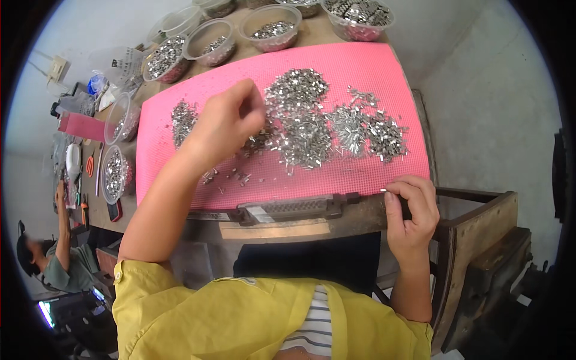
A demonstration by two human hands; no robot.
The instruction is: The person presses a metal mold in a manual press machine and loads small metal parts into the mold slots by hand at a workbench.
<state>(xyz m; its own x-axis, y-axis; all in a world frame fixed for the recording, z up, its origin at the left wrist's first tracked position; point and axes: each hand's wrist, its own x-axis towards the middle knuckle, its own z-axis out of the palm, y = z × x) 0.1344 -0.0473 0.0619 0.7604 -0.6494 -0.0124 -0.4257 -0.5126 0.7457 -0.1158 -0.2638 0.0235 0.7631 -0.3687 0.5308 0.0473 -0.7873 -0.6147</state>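
My left hand (231, 117) is closed above the pink mat (336, 57), its fingers curled toward the thumb. Whatever it might hold is hidden. Below it lies a partly covered heap of small metal pieces (258, 143). At the mat's near right edge my right hand (415, 210) pinches a small silvery metal piece (384, 190) between thumb and finger. Larger piles of shiny metal pieces (303, 135) spread over the mat's middle. Thinner, pin-like pieces (350, 127) lie beside them, then another pile (386, 138) at the right. A narrow heap (183, 120) sits left of my left hand.
Clear plastic tubs (273, 37) of metal parts line the far side, with more tubs (115, 174) at the left. A dark plastic rail-like tool (288, 209) lies along the near edge. A phone (114, 210) lies at the left. Another person (63, 258) sits at far left.
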